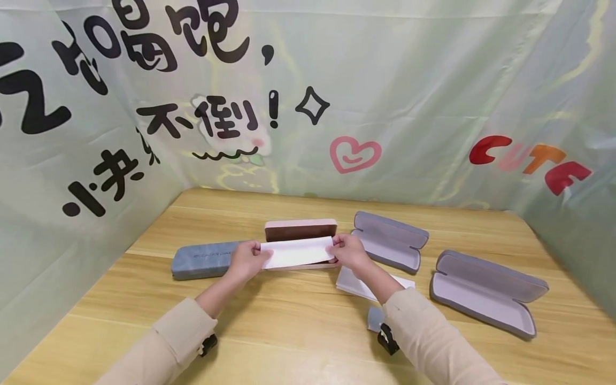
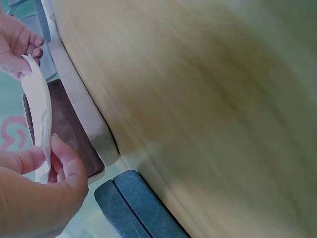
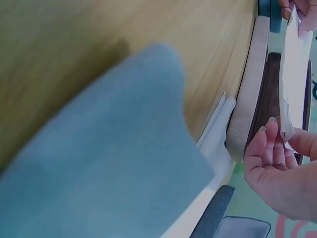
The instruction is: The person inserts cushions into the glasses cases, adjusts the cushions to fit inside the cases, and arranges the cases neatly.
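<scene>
- On the far left we see a closed blue glasses case (image 1: 204,261) on the wooden surface (image 1: 289,331). It lies just beside the pink glasses case, on its left.
- Next is the left hand (image 1: 247,260). We see its thumb and fingers pinch the left end of the folded white sheet, so there is only a thin gap with the sheet in it.
- In the middle, between the two hands, is the folded white sheet (image 1: 298,252). We cannot tell if it is paper or cloth. Its long side runs left to right, with the right end a tiny bit higher, and it lines up with the long side of the open pink glasses case (image 1: 300,231). From the head view it covers most of the bottom part, and the raised lid with its brown lining shows behind. We cannot tell if the sheet touches the case. Neither hand is nearer, as each has one end.
- Then comes the right hand (image 1: 348,250). We see it pinch the right end, thumb on one side and fingers on the other.
- Farther right we find a small open grey case (image 1: 391,232), near the right hand, and a bigger open grey case (image 1: 495,275), well apart from both hands.
</scene>
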Tool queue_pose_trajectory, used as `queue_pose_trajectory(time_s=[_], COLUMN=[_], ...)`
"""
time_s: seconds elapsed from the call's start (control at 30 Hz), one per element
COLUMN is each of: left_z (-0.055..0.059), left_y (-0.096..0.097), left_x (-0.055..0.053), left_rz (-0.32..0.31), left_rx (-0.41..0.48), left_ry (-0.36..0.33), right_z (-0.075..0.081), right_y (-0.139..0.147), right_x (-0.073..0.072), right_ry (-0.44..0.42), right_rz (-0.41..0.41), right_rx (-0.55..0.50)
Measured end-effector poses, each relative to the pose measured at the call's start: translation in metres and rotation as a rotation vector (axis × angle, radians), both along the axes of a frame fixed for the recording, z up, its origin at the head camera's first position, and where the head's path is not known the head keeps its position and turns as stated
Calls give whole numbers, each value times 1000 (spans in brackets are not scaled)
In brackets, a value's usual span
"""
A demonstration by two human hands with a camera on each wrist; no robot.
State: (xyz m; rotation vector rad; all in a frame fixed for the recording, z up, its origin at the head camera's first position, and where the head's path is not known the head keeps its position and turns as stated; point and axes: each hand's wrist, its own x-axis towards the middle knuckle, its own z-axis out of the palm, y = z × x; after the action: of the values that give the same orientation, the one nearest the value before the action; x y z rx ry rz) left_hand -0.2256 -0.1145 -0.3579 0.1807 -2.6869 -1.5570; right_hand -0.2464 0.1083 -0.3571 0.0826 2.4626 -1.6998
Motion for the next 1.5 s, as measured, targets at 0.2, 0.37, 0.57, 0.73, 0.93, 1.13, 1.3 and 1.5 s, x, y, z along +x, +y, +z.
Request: queue_pose_trajectory(time_s=[0.2, 0.37, 0.57, 0.73, 0.93, 1.13, 1.3, 1.5], left_z=[-2, -4, -6, -7, -8, -8, -6, -4], left_y=[5, 7, 10, 12, 12, 12, 14, 17], left_x=[-5, -11, -16, -18, -20, -22, -23, -24], left_rz=[7, 1, 0, -8, -25, -21, -21, -14], left_rx=[-32, -57, -105, -154, -226, -307, -415, -474], left_ry=[19, 12, 13, 27, 57, 51, 53, 24], right_z=[-2, -7, -7, -5, -6, -7, -7, -8], right_y=[3, 4, 1, 0, 1, 0, 0, -1], right_x=[-3, -7, -9, -9, -11, -13, -14, -15], right_ry=[-6, 9, 7, 8, 14, 24, 58, 110], right_rz=[-30, -59, -96, -119, -127, -116, -104, -102], right_rx=[26, 67, 92, 131, 204, 253, 298, 351])
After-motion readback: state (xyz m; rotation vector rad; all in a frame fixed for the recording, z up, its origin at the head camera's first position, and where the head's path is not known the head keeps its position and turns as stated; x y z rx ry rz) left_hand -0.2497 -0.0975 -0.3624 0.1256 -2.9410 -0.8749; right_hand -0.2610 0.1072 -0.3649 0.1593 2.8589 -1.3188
